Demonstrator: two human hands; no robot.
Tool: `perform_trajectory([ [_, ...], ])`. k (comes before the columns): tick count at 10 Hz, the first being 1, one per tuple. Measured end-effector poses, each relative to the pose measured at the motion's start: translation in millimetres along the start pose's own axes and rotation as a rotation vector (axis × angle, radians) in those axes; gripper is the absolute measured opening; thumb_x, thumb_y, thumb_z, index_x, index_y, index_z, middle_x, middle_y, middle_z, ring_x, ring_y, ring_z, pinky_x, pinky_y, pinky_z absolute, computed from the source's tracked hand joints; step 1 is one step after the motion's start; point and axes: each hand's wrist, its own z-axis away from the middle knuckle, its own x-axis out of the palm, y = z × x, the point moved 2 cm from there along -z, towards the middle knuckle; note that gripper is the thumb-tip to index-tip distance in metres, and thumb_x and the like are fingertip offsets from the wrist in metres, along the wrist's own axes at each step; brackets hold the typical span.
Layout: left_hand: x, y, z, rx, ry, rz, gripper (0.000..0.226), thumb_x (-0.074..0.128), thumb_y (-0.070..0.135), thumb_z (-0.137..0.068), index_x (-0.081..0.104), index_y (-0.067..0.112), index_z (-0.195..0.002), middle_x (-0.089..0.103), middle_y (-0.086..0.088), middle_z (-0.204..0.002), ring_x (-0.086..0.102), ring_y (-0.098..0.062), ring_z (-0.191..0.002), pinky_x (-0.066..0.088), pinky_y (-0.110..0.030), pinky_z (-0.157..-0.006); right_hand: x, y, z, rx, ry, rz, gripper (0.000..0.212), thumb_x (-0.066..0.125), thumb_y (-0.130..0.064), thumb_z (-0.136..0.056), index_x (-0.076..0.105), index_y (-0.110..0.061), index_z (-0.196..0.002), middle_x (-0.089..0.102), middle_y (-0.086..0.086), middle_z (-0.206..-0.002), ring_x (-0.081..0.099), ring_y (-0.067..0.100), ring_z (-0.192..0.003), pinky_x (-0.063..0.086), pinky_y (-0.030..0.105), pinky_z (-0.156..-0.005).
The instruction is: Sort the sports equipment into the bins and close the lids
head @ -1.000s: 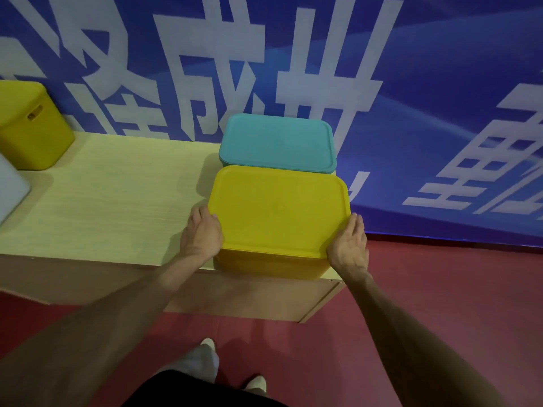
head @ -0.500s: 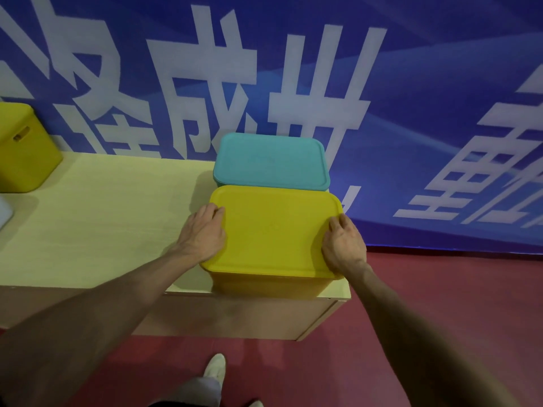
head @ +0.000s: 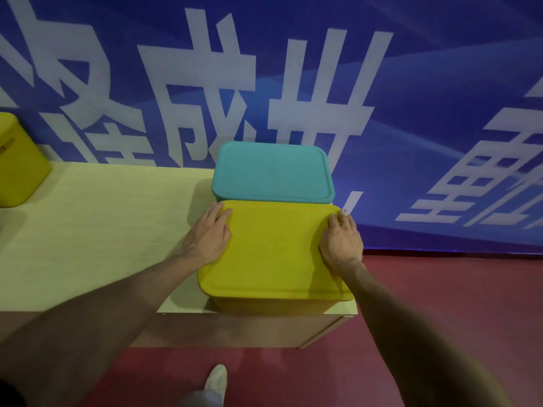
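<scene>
Two hands lie flat on the yellow lid (head: 276,254) — the left hand (head: 210,235) at its left edge, the right hand (head: 340,240) at its right — fingers (head: 220,214) spread and gripping nothing, likely pressing the lid down so it seats evenly on the near yellow bin (head: 279,306). Just beyond the fingertips sits one teal-lidded bin (head: 273,173), touching it. Well left of the fingers on the bench (head: 97,218) stands another yellow bin (head: 17,165) — three bins counted, no loose equipment visible.

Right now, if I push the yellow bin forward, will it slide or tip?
Probably slide: the yellow bin looks low and wide. The teal bin sits right behind it, likely blocking. Its weight cannot be judged; the yellow lid hides the contents.
</scene>
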Motion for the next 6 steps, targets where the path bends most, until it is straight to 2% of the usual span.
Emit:
perform_trajectory([
  [2, -3, 1, 0, 0.017, 0.011, -0.077, 0.048, 0.036, 0.022, -0.097, 0.033, 0.010, -0.144, 0.026, -0.012, -0.153, 0.025, -0.026, -0.140, 0.026, -0.040, -0.114, -1, -2, 3, -0.002, -0.006, 0.031, 0.042, 0.034, -0.018, -0.098, 0.040, -0.005, -0.137, 0.028, 0.015, -0.153, 0.023, 0.034, -0.142, 0.031, 0.047, -0.111],
  [3, -14, 9, -9, -0.007, -0.052, -0.113, 0.046, 0.041, 0.024, -0.094, 0.037, 0.011, -0.138, 0.033, -0.012, -0.145, 0.031, -0.026, -0.132, 0.031, -0.040, -0.107, -13, -4, -2, 0.008, -0.043, 0.080, 0.040, 0.033, -0.019, -0.096, 0.047, -0.005, -0.131, 0.037, 0.016, -0.147, 0.032, 0.034, -0.136, 0.027, 0.046, -0.112],
  [4, -25, 16, -21, -0.043, -0.195, -0.108, 0.045, 0.045, 0.028, -0.093, 0.038, 0.016, -0.136, 0.033, -0.011, -0.141, 0.031, -0.027, -0.130, 0.032, -0.040, -0.106, -26, -9, -8, 0.008, -0.142, 0.168, 0.040, 0.035, -0.019, -0.094, 0.049, -0.005, -0.128, 0.045, 0.016, -0.140, 0.035, 0.033, -0.134, 0.023, 0.049, -0.116],
  [5, -38, 21, -26, -0.019, -0.295, -0.129, 0.045, 0.045, 0.031, -0.093, 0.040, 0.021, -0.137, 0.035, -0.011, -0.142, 0.033, -0.028, -0.131, 0.030, -0.040, -0.109, -41, -24, -7, -0.003, -0.221, 0.169, 0.045, 0.039, -0.017, -0.092, 0.042, -0.003, -0.135, 0.042, 0.017, -0.143, 0.032, 0.033, -0.137, 0.022, 0.049, -0.116],
  [6, -65, 33, -33, 0.010, -0.223, -0.056, 0.045, 0.049, 0.028, -0.093, 0.043, 0.020, -0.137, 0.040, -0.008, -0.139, 0.037, -0.025, -0.128, 0.033, -0.038, -0.108, -63, -47, -11, -0.066, -0.176, 0.032, 0.041, 0.041, -0.015, -0.091, 0.045, -0.005, -0.130, 0.050, 0.017, -0.133, 0.047, 0.033, -0.121, 0.041, 0.046, -0.102],
])
